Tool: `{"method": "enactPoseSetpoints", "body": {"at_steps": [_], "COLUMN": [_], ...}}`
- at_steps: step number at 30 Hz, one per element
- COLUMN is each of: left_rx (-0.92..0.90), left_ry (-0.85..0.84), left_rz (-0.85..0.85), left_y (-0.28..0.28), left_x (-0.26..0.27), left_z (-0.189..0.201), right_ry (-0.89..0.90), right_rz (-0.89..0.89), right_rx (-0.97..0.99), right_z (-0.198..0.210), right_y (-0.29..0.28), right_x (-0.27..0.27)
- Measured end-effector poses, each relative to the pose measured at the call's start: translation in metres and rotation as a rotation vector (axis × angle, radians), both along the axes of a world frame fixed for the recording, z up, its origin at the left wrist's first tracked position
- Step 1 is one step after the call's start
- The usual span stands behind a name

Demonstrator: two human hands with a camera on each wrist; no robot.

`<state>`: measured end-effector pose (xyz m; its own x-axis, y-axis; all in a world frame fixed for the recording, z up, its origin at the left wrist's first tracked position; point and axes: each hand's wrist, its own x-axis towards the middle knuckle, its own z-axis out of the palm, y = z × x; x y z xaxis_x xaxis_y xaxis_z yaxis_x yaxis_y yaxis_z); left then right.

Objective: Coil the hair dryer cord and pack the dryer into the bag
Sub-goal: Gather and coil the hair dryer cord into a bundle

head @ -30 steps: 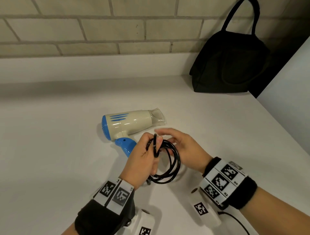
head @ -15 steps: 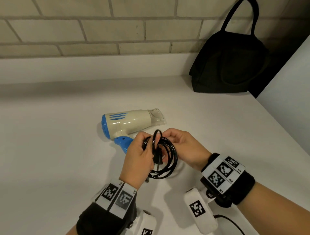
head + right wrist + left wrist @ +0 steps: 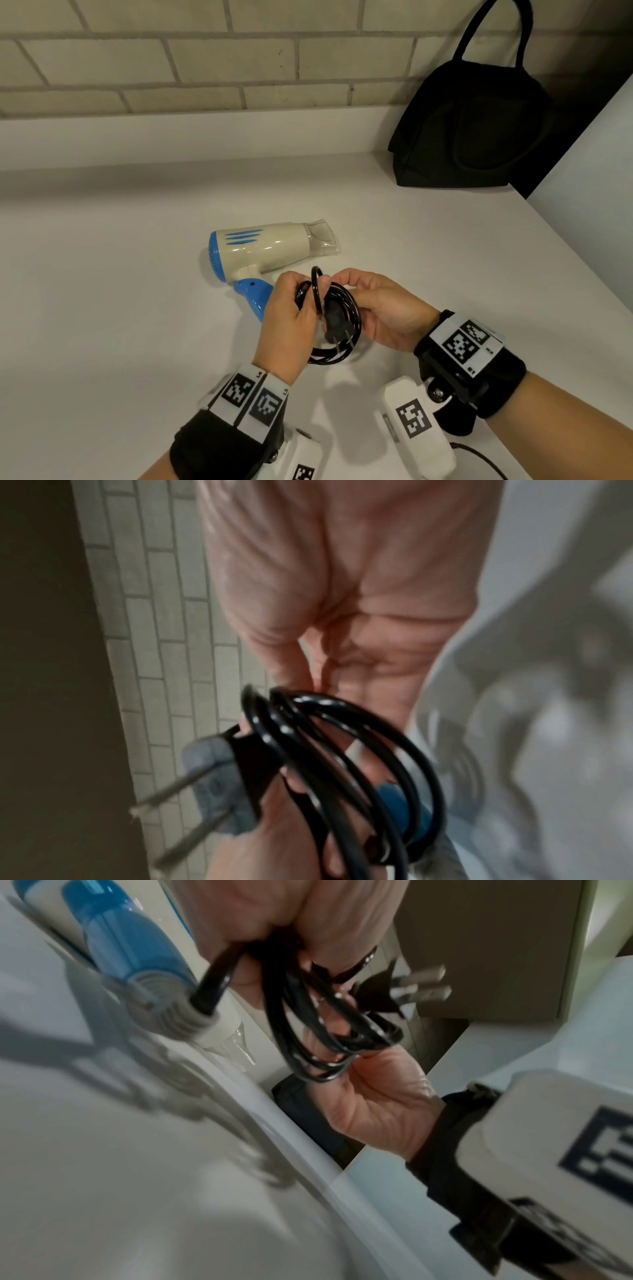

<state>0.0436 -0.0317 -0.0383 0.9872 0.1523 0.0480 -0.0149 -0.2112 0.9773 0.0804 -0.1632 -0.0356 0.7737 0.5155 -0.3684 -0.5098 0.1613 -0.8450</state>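
Coiled black cord (image 3: 337, 320) held above the white tabletop (image 3: 102, 291) by both hands. We see the left hand (image 3: 289, 329) curled around one side of the loops and the right hand (image 3: 387, 308) pinching the other side, the plug (image 3: 334, 330) hanging inside the coil, prongs down. Cream-and-blue hair dryer (image 3: 260, 251) lying on its side just beyond the hands. Black bag (image 3: 469, 126) upright against the brick wall (image 3: 205, 58), well apart at far right.
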Motion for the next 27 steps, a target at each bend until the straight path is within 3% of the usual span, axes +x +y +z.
{"method": "enactPoseSetpoints", "body": {"at_steps": [6, 10, 13, 21, 27], "left_rx": [-0.098, -0.191, -0.247, -0.211, -0.408], "left_ry": [0.051, 0.019, 0.013, -0.043, 0.062], "left_rz": [0.061, 0.093, 0.078, 0.009, -0.153], "left_y": [0.001, 0.001, 0.001, 0.004, 0.004], "left_x": [0.001, 0.005, 0.007, 0.003, -0.007], "left_z": [0.000, 0.001, 0.001, 0.007, 0.014], "right_ry": [-0.239, -0.507, -0.701, -0.807, -0.754], "right_rz": [-0.025, 0.183, 0.187, 0.007, -0.154], "right_rx": [-0.186, -0.182, -0.297, -0.540, -0.385], "right_z": [0.012, 0.021, 0.019, 0.008, 0.000], "right_y": [0.001, 0.000, 0.003, 0.011, 0.010], "right_x": [-0.008, -0.028, -0.037, -0.042, -0.038]}}
